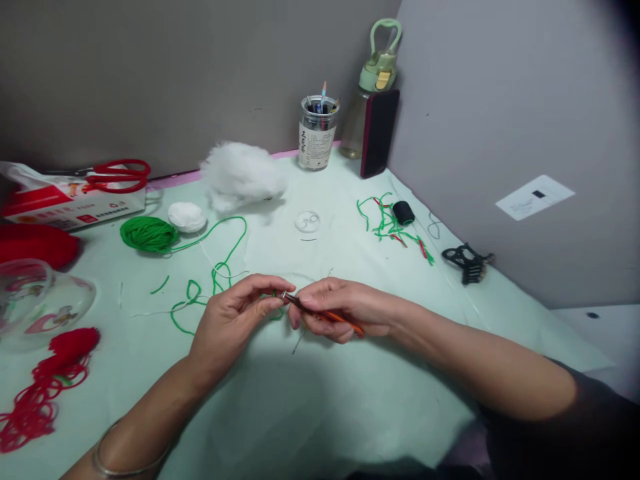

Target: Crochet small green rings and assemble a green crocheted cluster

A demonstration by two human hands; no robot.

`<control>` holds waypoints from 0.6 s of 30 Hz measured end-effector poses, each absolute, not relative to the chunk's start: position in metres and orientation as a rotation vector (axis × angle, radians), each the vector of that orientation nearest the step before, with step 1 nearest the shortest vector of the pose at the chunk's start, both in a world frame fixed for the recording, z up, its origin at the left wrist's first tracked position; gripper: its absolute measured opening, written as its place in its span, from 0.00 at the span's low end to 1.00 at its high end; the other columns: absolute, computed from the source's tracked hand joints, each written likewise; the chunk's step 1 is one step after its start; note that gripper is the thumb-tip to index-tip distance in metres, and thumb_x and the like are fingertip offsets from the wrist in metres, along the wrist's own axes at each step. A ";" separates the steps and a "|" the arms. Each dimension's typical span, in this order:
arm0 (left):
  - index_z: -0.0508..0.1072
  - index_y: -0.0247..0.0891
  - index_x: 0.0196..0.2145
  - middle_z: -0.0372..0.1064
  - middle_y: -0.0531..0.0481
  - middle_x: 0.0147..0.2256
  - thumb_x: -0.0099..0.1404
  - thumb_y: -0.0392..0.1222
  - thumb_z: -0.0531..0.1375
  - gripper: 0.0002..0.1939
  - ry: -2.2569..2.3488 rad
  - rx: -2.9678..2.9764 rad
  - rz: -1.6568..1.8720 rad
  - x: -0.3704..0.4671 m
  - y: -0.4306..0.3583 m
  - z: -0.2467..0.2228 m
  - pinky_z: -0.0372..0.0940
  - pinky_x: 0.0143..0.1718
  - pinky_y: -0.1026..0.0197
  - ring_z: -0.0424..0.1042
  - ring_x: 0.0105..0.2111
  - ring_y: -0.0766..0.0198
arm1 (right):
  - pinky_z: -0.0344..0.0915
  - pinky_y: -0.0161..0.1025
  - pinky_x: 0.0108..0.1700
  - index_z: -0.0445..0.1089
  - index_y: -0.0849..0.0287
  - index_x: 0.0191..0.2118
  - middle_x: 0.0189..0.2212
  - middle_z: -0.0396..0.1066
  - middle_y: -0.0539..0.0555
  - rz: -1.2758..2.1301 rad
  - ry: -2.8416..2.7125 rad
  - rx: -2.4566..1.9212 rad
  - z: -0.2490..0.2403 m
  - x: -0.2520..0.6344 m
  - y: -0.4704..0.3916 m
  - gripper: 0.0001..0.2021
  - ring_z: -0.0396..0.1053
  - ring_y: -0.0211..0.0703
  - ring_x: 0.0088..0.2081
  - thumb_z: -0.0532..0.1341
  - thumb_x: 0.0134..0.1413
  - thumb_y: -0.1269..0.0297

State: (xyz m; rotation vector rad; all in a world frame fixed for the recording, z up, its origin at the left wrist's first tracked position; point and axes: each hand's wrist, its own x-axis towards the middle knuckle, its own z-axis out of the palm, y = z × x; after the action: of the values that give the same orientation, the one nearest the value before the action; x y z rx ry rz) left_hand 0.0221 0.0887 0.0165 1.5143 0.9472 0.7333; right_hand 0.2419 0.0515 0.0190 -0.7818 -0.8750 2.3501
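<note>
Near the middle of the table, my right hand (335, 310) is closed around a tool with orange handles (345, 322), its dark metal end pointing left. My left hand (245, 307) pinches at the tool's tip, where a small shiny metal piece (284, 295) shows; its exact shape is too small to tell. The two hands nearly touch. A thin needle-like rod (299, 341) sticks out below my right hand. Green yarn (193, 290) lies in loops beside my left hand, with a white strand across it.
Green (149, 235) and white (187, 217) yarn balls, white stuffing (243, 177) and a tissue box (75, 203) with red scissors (120, 177) lie back left. Red yarn (45, 387) is at left. A pen cup (317, 133), phone (380, 133), bottle (354, 120) and black clip (469, 263) stand beyond or right.
</note>
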 end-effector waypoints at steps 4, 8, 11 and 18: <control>0.82 0.45 0.39 0.81 0.50 0.39 0.64 0.43 0.67 0.06 0.921 1.514 0.719 0.022 0.089 0.016 0.71 0.45 0.61 0.78 0.41 0.60 | 0.45 0.26 0.14 0.72 0.64 0.39 0.15 0.59 0.42 2.348 -0.893 -0.802 0.019 0.242 0.051 0.14 0.45 0.27 0.13 0.59 0.66 0.57; 0.82 0.43 0.39 0.81 0.49 0.39 0.64 0.43 0.67 0.06 0.917 1.515 0.704 0.022 0.089 0.017 0.72 0.44 0.60 0.79 0.40 0.58 | 0.43 0.27 0.14 0.72 0.64 0.37 0.15 0.58 0.42 2.341 -0.918 -0.836 0.019 0.242 0.052 0.14 0.44 0.27 0.14 0.59 0.65 0.56; 0.82 0.44 0.38 0.81 0.49 0.38 0.63 0.43 0.67 0.06 0.917 1.511 0.690 0.023 0.089 0.019 0.72 0.43 0.60 0.79 0.39 0.59 | 0.42 0.28 0.15 0.73 0.65 0.38 0.15 0.57 0.42 2.319 -0.962 -0.849 0.021 0.243 0.052 0.15 0.44 0.27 0.14 0.59 0.65 0.56; 0.84 0.45 0.35 0.81 0.49 0.36 0.64 0.42 0.66 0.05 0.897 1.557 0.683 0.023 0.090 0.021 0.71 0.44 0.58 0.78 0.39 0.58 | 0.42 0.30 0.19 0.74 0.66 0.40 0.17 0.54 0.41 2.234 -1.083 -0.896 0.023 0.246 0.050 0.15 0.45 0.27 0.18 0.61 0.64 0.55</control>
State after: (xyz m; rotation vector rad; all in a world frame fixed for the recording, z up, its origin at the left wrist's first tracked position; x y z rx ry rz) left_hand 0.0232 0.0904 0.0205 1.5569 0.8971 0.6825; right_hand 0.2455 0.0501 0.0233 -0.8959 -1.0826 2.2339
